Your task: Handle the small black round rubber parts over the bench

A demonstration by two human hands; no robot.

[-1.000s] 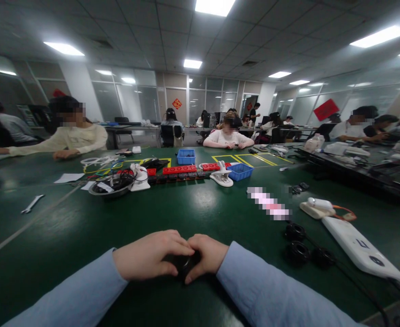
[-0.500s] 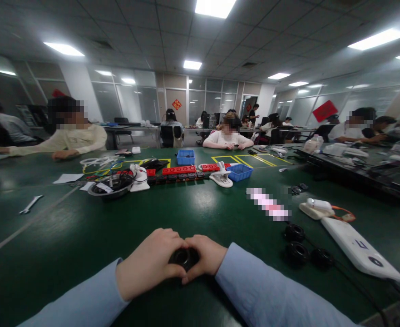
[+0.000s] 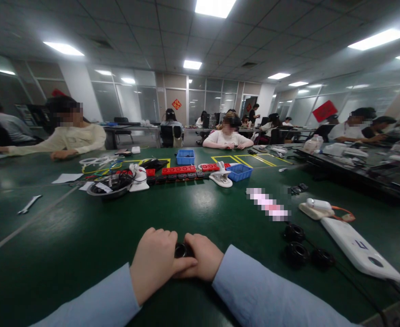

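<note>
Left hand (image 3: 157, 259) has turned, thumb now across the right hand (image 3: 206, 256)
Both clamped round 1 glossy, circular black piece (image 3: 181, 250) over smooth green tabletop (image 3: 118, 222)

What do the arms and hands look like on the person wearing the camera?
Both sleeves are long and light blue, a bit creased, reaching about to the wrists. I see no pictures or writing on them. The left hand and right hand are bare.
</note>
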